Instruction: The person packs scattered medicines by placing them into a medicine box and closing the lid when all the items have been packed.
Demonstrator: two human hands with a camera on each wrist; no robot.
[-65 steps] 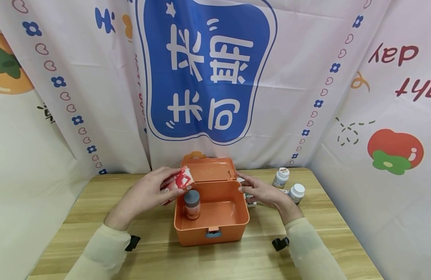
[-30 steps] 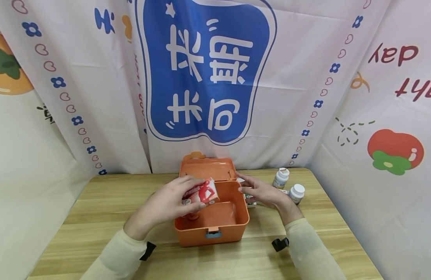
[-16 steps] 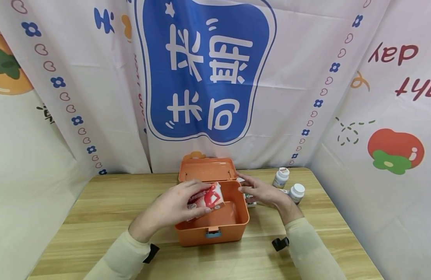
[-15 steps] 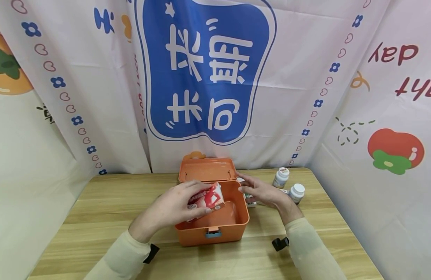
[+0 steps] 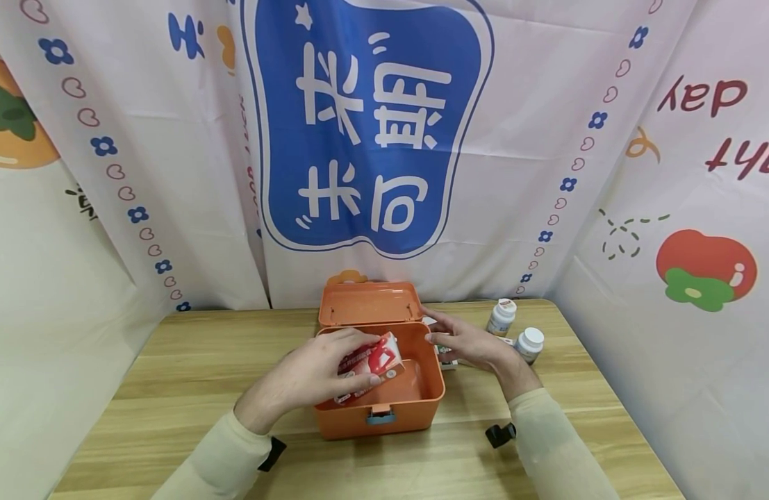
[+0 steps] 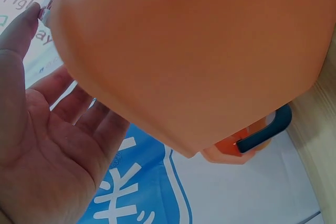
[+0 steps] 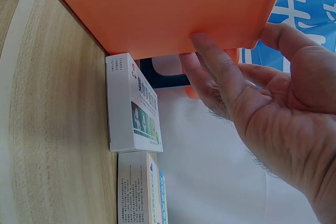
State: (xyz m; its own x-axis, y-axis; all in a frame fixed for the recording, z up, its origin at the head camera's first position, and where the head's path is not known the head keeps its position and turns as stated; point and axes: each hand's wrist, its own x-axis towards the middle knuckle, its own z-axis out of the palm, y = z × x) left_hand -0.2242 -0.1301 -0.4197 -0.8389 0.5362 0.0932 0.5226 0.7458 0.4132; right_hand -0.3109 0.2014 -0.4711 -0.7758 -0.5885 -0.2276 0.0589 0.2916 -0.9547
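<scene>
My left hand (image 5: 315, 368) pinches a red-and-white medicine box (image 5: 384, 360) between thumb and fingers, tilted within the mouth of the orange storage box (image 5: 415, 419). That storage box stands with its lid (image 5: 371, 305) thrown back. In the left wrist view the left hand (image 6: 58, 135) reaches over the outer wall; only a sliver of the medicine box shows. My right hand (image 5: 468, 342) rests its fingertips against the storage box's right side, fingers extended, as the right wrist view shows. The grey-capped jar inside is hidden behind the left hand.
Two white bottles, one farther back (image 5: 501, 318) and one nearer (image 5: 530, 345), stand right of the right hand. In the right wrist view, a white carton with green pictures (image 7: 134, 103) and another carton (image 7: 139, 187) stand beside the storage box. A printed curtain (image 5: 371, 125) hangs behind.
The left hand has carried the medicine box rightward and down from the storage box's left side into its opening, covering the grey-capped jar. The right hand stays in place.
</scene>
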